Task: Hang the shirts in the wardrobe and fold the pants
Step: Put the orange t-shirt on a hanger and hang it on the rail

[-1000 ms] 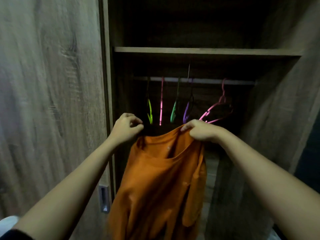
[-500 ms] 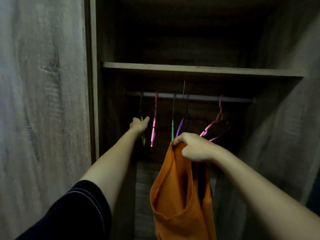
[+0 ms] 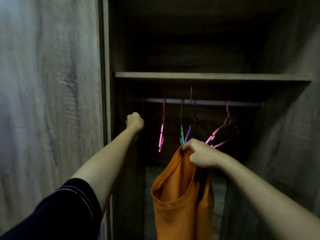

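An orange shirt (image 3: 180,201) hangs from my right hand (image 3: 200,153), which grips it at the top in front of the open wardrobe. My left hand (image 3: 136,121) reaches far into the wardrobe and is closed around the leftmost hanger (image 3: 138,135), a dark yellow-green one mostly hidden behind the hand. Both sit just below the metal rail (image 3: 207,102). On the rail also hang a pink hanger (image 3: 161,132), a green hanger (image 3: 181,132), a purple hanger (image 3: 189,130) and another pink hanger (image 3: 223,129) turned sideways.
A wooden shelf (image 3: 207,76) runs above the rail. The wardrobe's sliding door (image 3: 48,101) fills the left side, and its right wall (image 3: 285,135) closes the other side. The inside is dark.
My left hand let go of the shirt, reached into the wardrobe and closed on the leftmost hanger. The shirt now hangs from my right hand alone. My view tilted upward.
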